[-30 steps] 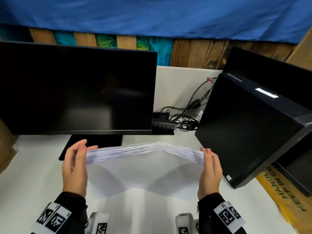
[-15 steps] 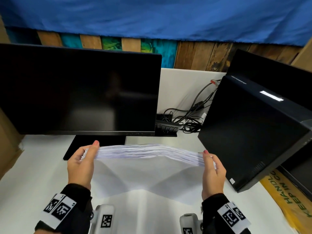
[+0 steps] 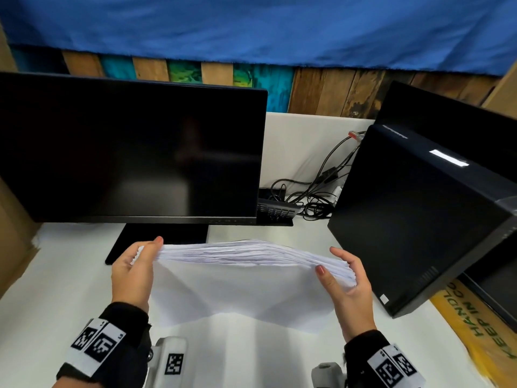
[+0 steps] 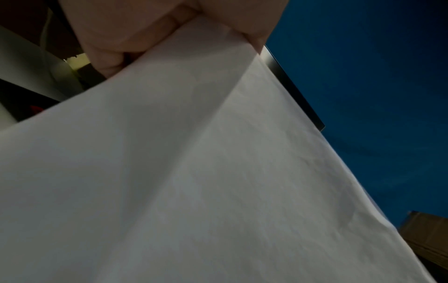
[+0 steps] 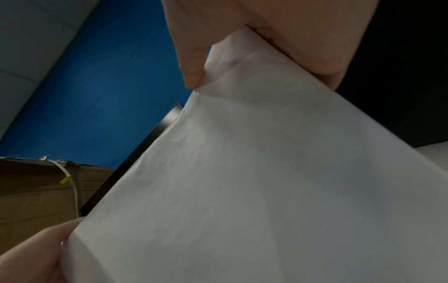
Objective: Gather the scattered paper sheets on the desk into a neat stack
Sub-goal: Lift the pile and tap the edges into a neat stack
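A thick stack of white paper sheets (image 3: 240,278) stands on its long edge on the white desk (image 3: 56,292), its top edges fanned and arched in the middle. My left hand (image 3: 134,273) grips the stack's left end, thumb over the top. My right hand (image 3: 344,278) grips the right end, thumb on the near face and fingers behind. In the left wrist view the paper stack (image 4: 194,181) fills the frame under my left hand (image 4: 155,32). The right wrist view shows the paper stack (image 5: 254,191) pinched by my right hand (image 5: 242,38).
A black monitor (image 3: 128,147) stands just behind the stack, its base (image 3: 156,239) close to my left hand. A black computer tower (image 3: 414,219) stands tilted at the right. Cables (image 3: 316,191) lie behind. A cardboard box (image 3: 14,233) is at the left edge.
The stack's top has flattened and sits slightly lower on the right. My right thumb has come round onto the near face. Both hands keep their grip on the ends.
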Motion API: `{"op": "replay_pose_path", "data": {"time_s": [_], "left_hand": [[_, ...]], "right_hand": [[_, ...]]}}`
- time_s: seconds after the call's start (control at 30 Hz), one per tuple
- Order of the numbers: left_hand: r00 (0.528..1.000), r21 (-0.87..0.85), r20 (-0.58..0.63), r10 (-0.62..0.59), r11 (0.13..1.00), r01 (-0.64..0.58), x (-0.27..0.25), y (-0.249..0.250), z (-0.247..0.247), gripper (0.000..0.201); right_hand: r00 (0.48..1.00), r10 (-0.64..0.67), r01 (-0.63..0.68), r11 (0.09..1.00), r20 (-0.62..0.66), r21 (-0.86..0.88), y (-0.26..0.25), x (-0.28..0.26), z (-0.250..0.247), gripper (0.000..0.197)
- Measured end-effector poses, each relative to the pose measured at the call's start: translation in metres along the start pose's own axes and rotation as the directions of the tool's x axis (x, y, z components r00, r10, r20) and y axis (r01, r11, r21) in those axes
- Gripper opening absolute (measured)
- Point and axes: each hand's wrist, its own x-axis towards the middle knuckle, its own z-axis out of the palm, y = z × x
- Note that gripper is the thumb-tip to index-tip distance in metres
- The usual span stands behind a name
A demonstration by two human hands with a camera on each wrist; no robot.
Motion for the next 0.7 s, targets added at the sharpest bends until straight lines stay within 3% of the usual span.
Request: {"op": "replay_pose_path", "data": {"time_s": [0.17,0.3,0.4,0.47,0.53,0.63,0.7], "left_hand": [[0.998,-0.086,0.031,0.055,0.995,-0.052,0.006,-0.006,-0.005,0.009],[0.947,-0.043,0.298,0.119,0.993,-0.111,0.008,-0.011,-0.022,0.037],[0.894,0.062,0.441,0.075,0.992,-0.113,0.010,-0.013,-0.033,0.065],[0.877,0.156,0.481,0.017,0.982,-0.105,0.013,-0.015,-0.037,0.072],[0.885,0.236,0.466,0.004,0.963,-0.129,0.014,-0.016,-0.036,0.059],[0.928,0.174,0.368,0.063,0.976,-0.135,0.011,-0.015,-0.026,0.028],[0.942,0.124,0.322,0.090,0.983,-0.136,0.008,-0.015,-0.023,0.026]], "right_hand": [[1.000,0.022,-0.022,0.999,0.012,0.031,0.005,0.000,-0.002,0.064],[0.991,0.067,-0.071,0.997,0.117,0.025,0.010,0.005,-0.009,0.072],[0.989,0.102,-0.099,0.995,0.111,-0.033,0.020,0.009,-0.012,0.043],[0.987,0.121,-0.114,0.991,0.107,-0.068,0.024,0.011,-0.012,0.029],[0.985,0.113,-0.105,0.993,0.132,-0.060,0.024,0.012,-0.009,0.028],[0.989,0.069,-0.065,0.997,0.130,-0.033,0.020,0.011,-0.004,0.029],[0.993,0.049,-0.047,0.999,0.107,-0.020,0.021,0.008,-0.001,0.028]]}}
